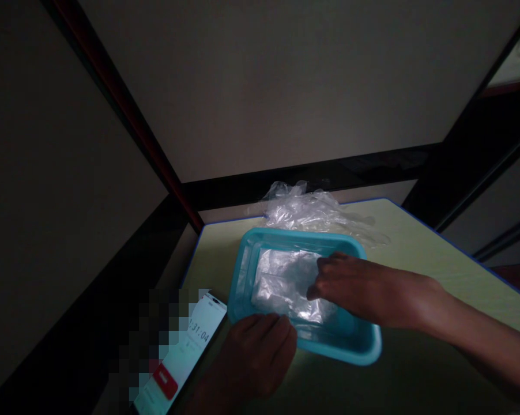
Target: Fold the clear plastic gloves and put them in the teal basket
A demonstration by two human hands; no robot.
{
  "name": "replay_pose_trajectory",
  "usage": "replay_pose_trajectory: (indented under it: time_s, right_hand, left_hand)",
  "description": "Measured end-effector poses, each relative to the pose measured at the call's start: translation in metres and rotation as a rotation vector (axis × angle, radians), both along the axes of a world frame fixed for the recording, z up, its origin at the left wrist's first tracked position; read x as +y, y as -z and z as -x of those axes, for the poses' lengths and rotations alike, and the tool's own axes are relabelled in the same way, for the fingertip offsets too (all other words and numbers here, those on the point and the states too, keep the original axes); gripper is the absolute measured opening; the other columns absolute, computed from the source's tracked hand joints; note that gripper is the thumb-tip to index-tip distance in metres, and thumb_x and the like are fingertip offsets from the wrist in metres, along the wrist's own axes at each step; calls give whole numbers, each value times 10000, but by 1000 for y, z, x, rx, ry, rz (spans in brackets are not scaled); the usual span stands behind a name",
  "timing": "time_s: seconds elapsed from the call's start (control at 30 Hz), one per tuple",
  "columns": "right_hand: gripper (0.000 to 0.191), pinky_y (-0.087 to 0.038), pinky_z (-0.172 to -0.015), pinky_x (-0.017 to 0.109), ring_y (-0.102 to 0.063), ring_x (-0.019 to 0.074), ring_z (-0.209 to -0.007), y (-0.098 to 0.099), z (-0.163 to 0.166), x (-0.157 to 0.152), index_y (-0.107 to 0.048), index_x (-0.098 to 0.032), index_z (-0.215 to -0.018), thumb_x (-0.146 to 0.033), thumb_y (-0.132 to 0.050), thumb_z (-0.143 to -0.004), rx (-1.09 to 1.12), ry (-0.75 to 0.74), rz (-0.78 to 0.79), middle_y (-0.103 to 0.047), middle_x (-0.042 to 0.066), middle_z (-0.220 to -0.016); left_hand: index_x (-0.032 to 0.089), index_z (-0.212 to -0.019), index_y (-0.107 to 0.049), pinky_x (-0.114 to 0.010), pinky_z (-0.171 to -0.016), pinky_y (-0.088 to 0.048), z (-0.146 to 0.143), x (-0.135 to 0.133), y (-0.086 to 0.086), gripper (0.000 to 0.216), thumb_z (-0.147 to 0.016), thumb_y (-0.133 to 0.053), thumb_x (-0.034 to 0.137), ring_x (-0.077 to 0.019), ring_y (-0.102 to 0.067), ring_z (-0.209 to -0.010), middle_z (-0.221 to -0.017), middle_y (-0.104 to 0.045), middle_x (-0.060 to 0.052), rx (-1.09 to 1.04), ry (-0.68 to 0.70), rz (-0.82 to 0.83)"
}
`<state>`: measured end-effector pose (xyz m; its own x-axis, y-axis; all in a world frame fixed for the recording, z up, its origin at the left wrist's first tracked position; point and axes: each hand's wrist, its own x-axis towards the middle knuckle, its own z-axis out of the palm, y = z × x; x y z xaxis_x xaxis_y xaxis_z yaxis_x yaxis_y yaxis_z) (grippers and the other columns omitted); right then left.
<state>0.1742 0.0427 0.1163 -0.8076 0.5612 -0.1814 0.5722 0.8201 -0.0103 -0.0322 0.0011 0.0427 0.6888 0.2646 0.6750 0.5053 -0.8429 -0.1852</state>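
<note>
A turquoise plastic tray [303,237] with raised walls stands on the table, slightly turned. Folded clear plastic bags [281,282] lie flat on its bottom, shiny and creased. My left hand [260,351] is closed over the tray's near rim, knuckles up. Reaching in from the right, my right hand [340,282] is inside the tray at the right end of the folded plastic; its fingers are curled down onto it, and the fingertips are partly hidden. Behind the tray, a loose heap of crumpled clear plastic bags [305,207] spreads along the far table edge.
The pale yellow-green table [419,259] has a blue edge strip. Left of the tray lies a lit phone [191,346] showing a running timer and a red button. A grey wall panel [286,104] with dark trim rises right behind the table. The light is dim.
</note>
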Motion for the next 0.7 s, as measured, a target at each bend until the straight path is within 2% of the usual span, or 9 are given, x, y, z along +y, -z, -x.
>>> replay_pose_trajectory:
  time_s: [0.2, 0.43, 0.6, 0.7]
  right_hand:
    - [225, -477, -707, 309, -642, 205, -802, 15, 8, 3, -673, -152, -941, -42, -533, -804, 51, -68, 1, -692, 70, -882]
    - [271, -475, -661, 274, -661, 221, -835, 13, 21, 4, -668, -143, -998, -21, -548, -788, -143, 35, 102, -707, 86, -931]
    - [308, -489, -649, 246, -673, 197, -797, 21, 16, 5, -666, -142, -986, 9, -536, -751, -55, 28, 111, -716, 84, -896]
    - [380, -494, -687, 245, -668, 200, -858, 24, 13, 7, -631, -147, -1077, 10, -512, -753, -40, 8, 117, -709, 89, -968]
  left_hand:
    - [108, -809, -594, -237, -511, -516, 0, 0, 1, 363, -949, -262, 76, -132, -646, -605, -716, -690, -37, 1, 2, -8]
    - [111, -813, -590, -233, -501, -510, 0, -1, 3, 350, -942, -266, 71, -132, -639, -606, -725, -687, -37, 0, 4, -5]
    - [107, -824, -594, -229, -514, -502, 2, -1, 4, 355, -930, -258, 62, -128, -616, -615, -725, -666, -50, 56, 0, 4]
    - [104, -835, -598, -237, -544, -507, 3, -2, 4, 346, -927, -267, 63, -137, -619, -661, -744, -662, -57, 61, -1, 8]
